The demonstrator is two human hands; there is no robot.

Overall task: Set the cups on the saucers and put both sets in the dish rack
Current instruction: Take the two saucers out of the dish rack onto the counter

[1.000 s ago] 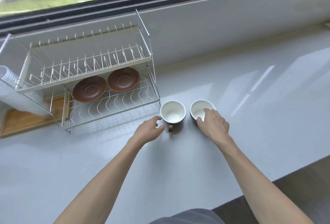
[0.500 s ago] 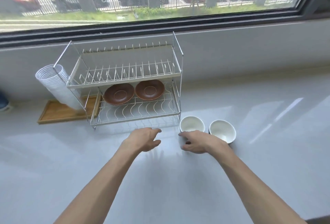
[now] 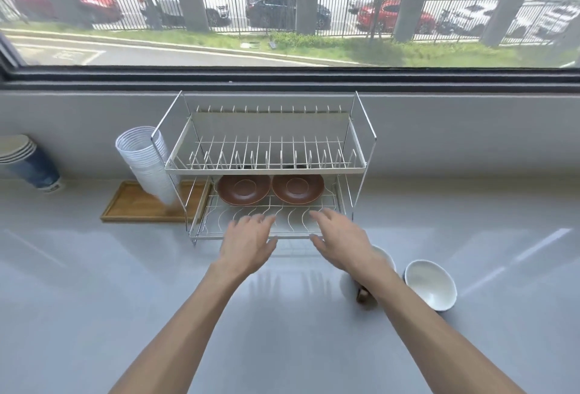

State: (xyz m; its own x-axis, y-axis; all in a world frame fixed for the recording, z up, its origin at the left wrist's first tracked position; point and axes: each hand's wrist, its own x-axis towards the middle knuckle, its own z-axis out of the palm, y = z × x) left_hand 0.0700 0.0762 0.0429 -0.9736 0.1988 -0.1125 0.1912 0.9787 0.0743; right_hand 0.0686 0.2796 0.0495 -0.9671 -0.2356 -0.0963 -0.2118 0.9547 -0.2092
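Observation:
Two brown saucers, left one [image 3: 244,189] and right one [image 3: 298,188], lie side by side on the lower shelf of a two-tier wire dish rack [image 3: 265,169]. Two cups, white inside, stand on the counter right of the rack: one cup [image 3: 384,259] is mostly hidden behind my right forearm, the other cup [image 3: 430,283] stands free further right. My left hand [image 3: 248,239] and my right hand [image 3: 340,235] hover open, fingers spread, over the rack's front edge, holding nothing.
A stack of clear plastic cups [image 3: 146,163] leans on a wooden tray [image 3: 138,205] left of the rack. A blue paper cup stack [image 3: 29,164] stands at the far left. The grey counter [image 3: 94,299] ends at a wall under a window.
Both hands left the cups and moved forward to the rack's front edge. The view tilted up, so the rack sits in the centre.

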